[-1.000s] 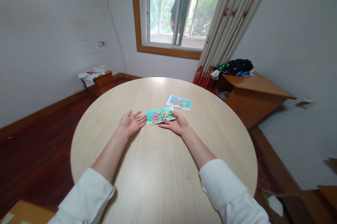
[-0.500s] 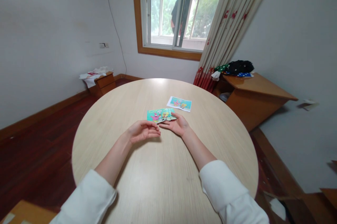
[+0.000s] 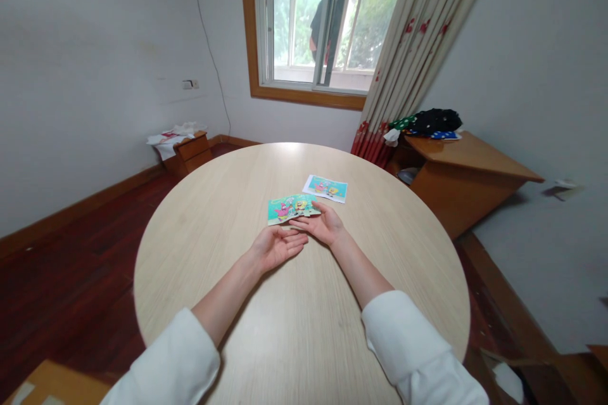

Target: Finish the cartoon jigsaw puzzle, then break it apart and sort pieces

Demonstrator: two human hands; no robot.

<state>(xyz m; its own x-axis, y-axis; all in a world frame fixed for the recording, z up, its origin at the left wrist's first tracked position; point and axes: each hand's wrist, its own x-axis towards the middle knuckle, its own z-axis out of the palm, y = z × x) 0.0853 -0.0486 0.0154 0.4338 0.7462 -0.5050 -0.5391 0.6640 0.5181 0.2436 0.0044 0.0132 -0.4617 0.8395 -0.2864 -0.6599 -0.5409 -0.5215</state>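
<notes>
A teal cartoon picture puzzle (image 3: 289,208) lies on the round light-wood table (image 3: 223,221). My right hand (image 3: 322,225) rests at the puzzle's near right edge, with the thumb on top and the fingers curled at the edge, gripping it. Just below the puzzle's near edge, my left hand (image 3: 277,246) lies palm up with its fingers loosely stretched toward the right hand; nothing shows in it. A second cartoon picture with a white border (image 3: 326,188) lies flat a little farther back and to the right.
A wooden desk (image 3: 468,167) with dark clothes (image 3: 430,121) stands at the right beside a curtain (image 3: 408,56). At the back left is a small wooden cabinet (image 3: 190,150) with papers on it. A cardboard box (image 3: 45,385) sits at the lower left on the floor.
My left hand has moved right from the puzzle's left edge to below its near edge, curling, then loosening palm up beside the right hand. The right hand has stayed at the puzzle.
</notes>
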